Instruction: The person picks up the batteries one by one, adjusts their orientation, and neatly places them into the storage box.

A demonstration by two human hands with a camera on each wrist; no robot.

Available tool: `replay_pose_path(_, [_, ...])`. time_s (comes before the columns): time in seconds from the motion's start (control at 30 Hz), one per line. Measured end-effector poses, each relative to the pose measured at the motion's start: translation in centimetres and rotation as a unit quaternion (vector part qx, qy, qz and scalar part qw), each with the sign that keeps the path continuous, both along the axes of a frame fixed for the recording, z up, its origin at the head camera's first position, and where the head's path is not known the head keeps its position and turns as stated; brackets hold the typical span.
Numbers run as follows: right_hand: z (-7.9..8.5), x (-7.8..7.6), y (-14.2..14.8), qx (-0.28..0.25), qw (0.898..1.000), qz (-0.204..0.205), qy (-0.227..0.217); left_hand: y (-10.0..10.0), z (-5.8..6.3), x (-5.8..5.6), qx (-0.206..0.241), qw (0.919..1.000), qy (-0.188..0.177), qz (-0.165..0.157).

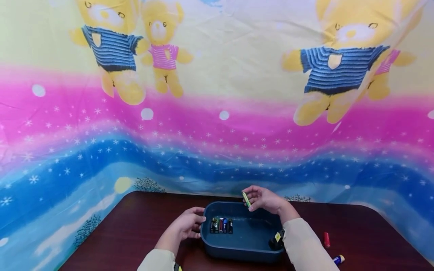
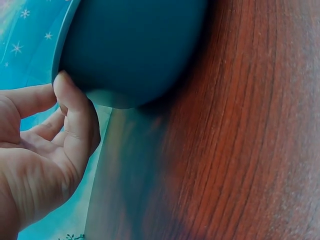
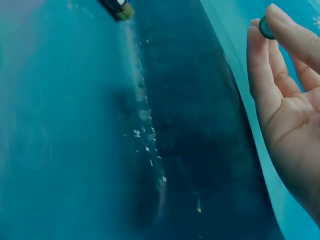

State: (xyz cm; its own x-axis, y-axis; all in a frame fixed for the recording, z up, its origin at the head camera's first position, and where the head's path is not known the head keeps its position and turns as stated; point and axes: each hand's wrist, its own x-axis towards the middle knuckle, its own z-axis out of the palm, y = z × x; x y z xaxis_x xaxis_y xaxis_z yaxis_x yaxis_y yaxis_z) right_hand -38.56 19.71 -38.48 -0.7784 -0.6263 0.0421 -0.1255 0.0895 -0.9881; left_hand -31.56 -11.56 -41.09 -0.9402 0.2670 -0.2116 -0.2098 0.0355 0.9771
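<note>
A dark blue-grey plastic basin (image 1: 242, 248) stands on the table. My left hand (image 1: 186, 224) pinches its left rim, as the left wrist view shows with the thumb and a finger (image 2: 75, 107) at the basin's edge. Above the far rim, my right hand (image 1: 266, 199) holds a green battery (image 1: 246, 200) between thumb and fingers, tilted. Only the round end of that green battery (image 3: 266, 29) shows in the right wrist view. Inside the basin, at its left side, several batteries (image 1: 221, 226) lie side by side in a row.
To the right of the basin, a red battery (image 1: 326, 239) lies on the dark wooden table (image 1: 142, 222). Nearer, a blue battery (image 1: 339, 259) is partly covered by the right sleeve (image 1: 306, 244). Behind the table hangs a printed cloth (image 1: 220, 131) with bears.
</note>
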Motion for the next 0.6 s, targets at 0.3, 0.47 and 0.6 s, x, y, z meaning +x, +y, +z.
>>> replay_pose_path(0.3, [-0.7, -0.1, -0.4, 0.019, 0.999, 0.046, 0.0, 0.0, 0.1, 0.0, -0.003, 1.0, 0.0, 0.008])
replay_pose_path(0.47, [-1.1, -0.1, -0.4, 0.057, 0.996, 0.07, -0.001, 0.0, -0.1, 0.0, 0.004, 1.0, -0.003, 0.008])
replay_pose_path(0.6, [-1.1, 0.2, -0.4, 0.067, 0.994, 0.083, -0.018, 0.0, -0.2, 0.0, 0.008, 1.0, -0.006, 0.001])
